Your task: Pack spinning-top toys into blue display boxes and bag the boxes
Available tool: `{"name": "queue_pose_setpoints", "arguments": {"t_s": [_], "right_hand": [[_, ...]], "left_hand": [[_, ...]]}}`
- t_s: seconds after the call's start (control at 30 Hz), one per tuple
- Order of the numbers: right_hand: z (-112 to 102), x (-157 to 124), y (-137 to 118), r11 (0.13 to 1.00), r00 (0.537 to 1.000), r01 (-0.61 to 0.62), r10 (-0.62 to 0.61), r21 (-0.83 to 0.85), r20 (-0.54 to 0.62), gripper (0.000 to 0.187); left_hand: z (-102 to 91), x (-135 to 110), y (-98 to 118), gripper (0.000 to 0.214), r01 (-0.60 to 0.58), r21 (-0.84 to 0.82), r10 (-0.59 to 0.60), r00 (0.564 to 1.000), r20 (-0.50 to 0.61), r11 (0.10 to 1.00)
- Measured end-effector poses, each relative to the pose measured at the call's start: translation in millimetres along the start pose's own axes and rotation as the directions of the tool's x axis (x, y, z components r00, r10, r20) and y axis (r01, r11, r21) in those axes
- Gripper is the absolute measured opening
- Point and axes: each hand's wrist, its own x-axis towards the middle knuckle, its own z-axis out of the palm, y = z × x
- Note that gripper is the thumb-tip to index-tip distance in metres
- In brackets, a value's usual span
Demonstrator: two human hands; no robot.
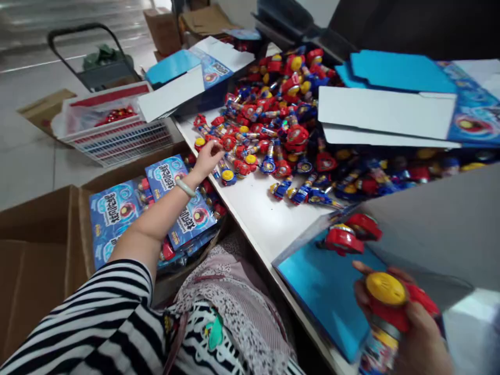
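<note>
My left hand [207,158] reaches across the white table [261,213] to the near edge of a big pile of red, blue and yellow toys [281,125]; its fingers curl over one small toy there. My right hand [414,333] is closed round a red toy with a yellow cap [386,297], low at the right. Just beyond it lies an open blue-lined box [324,291] with a red toy [344,239] resting in it.
A cardboard carton [42,250] at my left holds printed blue boxes [117,213]. Behind it stands a white basket [117,135] with red pieces. Flat blue and white box blanks [386,109] lie at the table's back right and back left [187,78].
</note>
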Motion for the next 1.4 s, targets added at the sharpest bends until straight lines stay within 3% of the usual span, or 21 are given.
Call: {"name": "queue_pose_setpoints", "arguments": {"t_s": [0.1, 0.17, 0.23, 0.3, 0.37, 0.43, 0.57, 0.7, 0.83, 0.9, 1.07, 1.17, 1.27, 1.33, 1.4], "right_hand": [[-1, -13, 16, 0.922, 0.94, -0.283, 0.322, 0.265, -0.114, 0.041], [2, -13, 24, 0.909, 0.933, -0.301, 0.343, 0.29, -0.109, 0.044], [3, -14, 27, 0.921, 0.963, -0.217, 0.257, 0.322, -0.086, 0.044], [6, -15, 28, 0.946, 0.968, -0.056, 0.13, 0.321, -0.214, 0.049], [11, -16, 29, 0.976, 0.915, 0.109, -0.025, 0.187, -0.403, 0.058], [20, -18, 30, 0.978, 0.852, 0.211, -0.181, 0.006, -0.491, 0.065], [41, -20, 34, 0.909, 0.799, 0.362, -0.417, -0.208, -0.433, 0.061], [45, -21, 36, 0.831, 0.814, 0.428, -0.525, -0.356, -0.247, 0.053], [42, -19, 27, 0.79, 0.826, 0.468, -0.551, -0.397, -0.123, 0.055], [43, -17, 21, 0.78, 0.837, 0.454, -0.539, -0.432, -0.093, 0.054], [52, -14, 25, 0.793, 0.864, 0.402, -0.494, -0.457, -0.097, 0.054], [58, -14, 38, 0.815, 0.892, 0.381, -0.449, -0.436, -0.059, 0.049], [57, -18, 35, 0.793, 0.91, 0.379, -0.412, -0.477, 0.04, 0.048], [53, -26, 20, 0.758, 0.889, 0.414, -0.455, -0.504, 0.046, 0.057], [51, -38, 3, 0.737, 0.84, 0.497, -0.542, -0.457, 0.04, 0.075]], "left_hand": [[4.8, -1, -28, 0.029, -0.197, 0.233, 0.123, 0.946, 0.3, 0.952], [12.6, 1, -37, 0.034, -0.266, 0.334, 0.142, 0.925, 0.351, 0.904], [22.6, 12, -43, 0.034, -0.241, 0.432, 0.089, 0.935, 0.343, 0.869], [35.9, 29, -49, 0.04, -0.229, 0.526, -0.018, 0.906, 0.422, 0.819], [51.6, 45, -51, 0.039, -0.25, 0.544, -0.052, 0.876, 0.479, 0.801], [64.5, 53, -47, 0.036, -0.286, 0.538, -0.043, 0.854, 0.518, 0.793], [69.9, 44, -26, 0.059, -0.392, 0.537, -0.016, 0.797, 0.604, 0.747], [58.3, 21, -9, 0.071, -0.45, 0.409, 0.123, 0.778, 0.617, 0.794], [57.1, -22, 8, 0.069, -0.384, 0.098, 0.281, 0.805, 0.523, 0.918], [62.7, -51, 19, 0.061, -0.338, -0.073, 0.327, 0.797, 0.508, 0.938], [82.2, -118, 41, 0.034, -0.232, -0.313, 0.38, 0.713, 0.59, 0.921], [94.5, -143, 45, 0.035, -0.194, -0.449, 0.436, 0.724, 0.535, 0.872], [102.9, -162, 48, 0.042, -0.178, -0.543, 0.485, 0.721, 0.495, 0.82], [105.5, -174, 54, 0.041, -0.172, -0.552, 0.491, 0.709, 0.506, 0.816], [106.4, -188, 64, 0.037, -0.197, -0.54, 0.512, 0.677, 0.529, 0.818]]}}
